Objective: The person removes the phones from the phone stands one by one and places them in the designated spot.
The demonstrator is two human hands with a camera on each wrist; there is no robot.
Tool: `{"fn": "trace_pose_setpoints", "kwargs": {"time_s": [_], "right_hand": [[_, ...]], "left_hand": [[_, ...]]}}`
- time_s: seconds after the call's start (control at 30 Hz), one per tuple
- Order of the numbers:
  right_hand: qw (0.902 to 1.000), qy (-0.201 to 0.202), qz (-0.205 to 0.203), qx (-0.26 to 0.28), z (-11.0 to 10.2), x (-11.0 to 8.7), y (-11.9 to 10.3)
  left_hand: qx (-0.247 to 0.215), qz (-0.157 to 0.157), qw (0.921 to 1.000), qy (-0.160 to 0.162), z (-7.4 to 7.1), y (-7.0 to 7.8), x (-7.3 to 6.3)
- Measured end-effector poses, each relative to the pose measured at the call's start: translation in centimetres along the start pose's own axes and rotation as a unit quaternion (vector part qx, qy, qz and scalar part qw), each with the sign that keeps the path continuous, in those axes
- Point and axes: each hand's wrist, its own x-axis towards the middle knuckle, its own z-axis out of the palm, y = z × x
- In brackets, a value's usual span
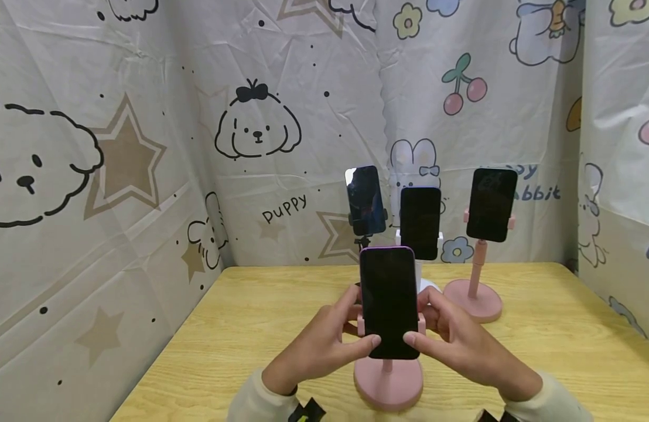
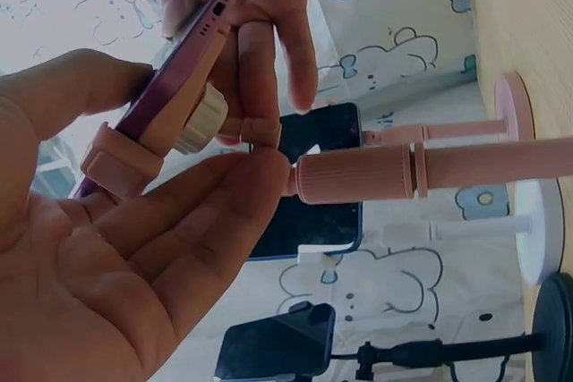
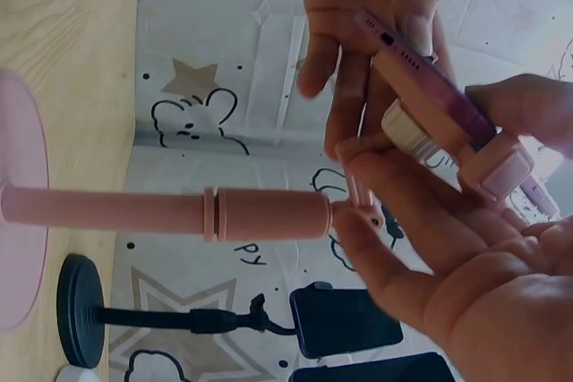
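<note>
A purple-edged smartphone (image 1: pixel 389 299) with a dark screen sits upright in the clamp of a pink phone stand (image 1: pixel 389 387), near the front of the table. My left hand (image 1: pixel 324 337) grips the phone's left side, thumb on the lower screen and fingers behind. On the other side my right hand (image 1: pixel 458 337) mirrors it, its thumb near the lower right corner. In the left wrist view, a pale round knob (image 2: pixel 204 121) shows behind the tilted phone. Fingertips of both hands meet around the joint at the top of the stand's ribbed post (image 3: pixel 273 214).
Behind stand three more phones on holders: a left one (image 1: pixel 366 202) on a black stand, a middle one (image 1: pixel 420 223) on a white stand, and a right one (image 1: pixel 492 205) on a pink stand. Printed curtains (image 1: pixel 303 117) enclose the wooden table (image 1: pixel 240 328).
</note>
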Motion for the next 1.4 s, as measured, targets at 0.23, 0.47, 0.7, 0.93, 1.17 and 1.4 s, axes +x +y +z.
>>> {"fn": "trace_pose_setpoints", "kwargs": {"time_s": [0.23,0.47,0.7,0.93,1.17,1.4], "right_hand": [[0.9989,-0.005,-0.045,-0.012,-0.2,0.2,0.5],[0.997,-0.03,-0.072,-0.001,-0.8,0.5,0.9],[0.9977,-0.028,-0.061,0.002,-1.1,0.5,1.1],[0.9992,-0.019,-0.034,0.012,-0.8,0.4,1.0],[0.9993,-0.011,-0.025,0.025,-0.5,0.4,0.8],[0.9982,0.011,0.007,0.058,-0.1,0.6,0.3]], "left_hand": [[0.013,0.011,0.9998,-0.013,-0.2,1.0,0.0],[0.032,0.027,0.999,-0.016,-0.6,3.4,-0.1],[0.04,0.032,0.9986,-0.009,-0.5,2.2,0.1],[0.022,0.025,0.9994,-0.002,-0.4,-0.4,0.2],[0.027,0.005,0.9996,0.004,-0.5,-0.4,0.1],[0.057,-0.021,0.9978,0.026,-1.0,-0.5,-0.2]]}}
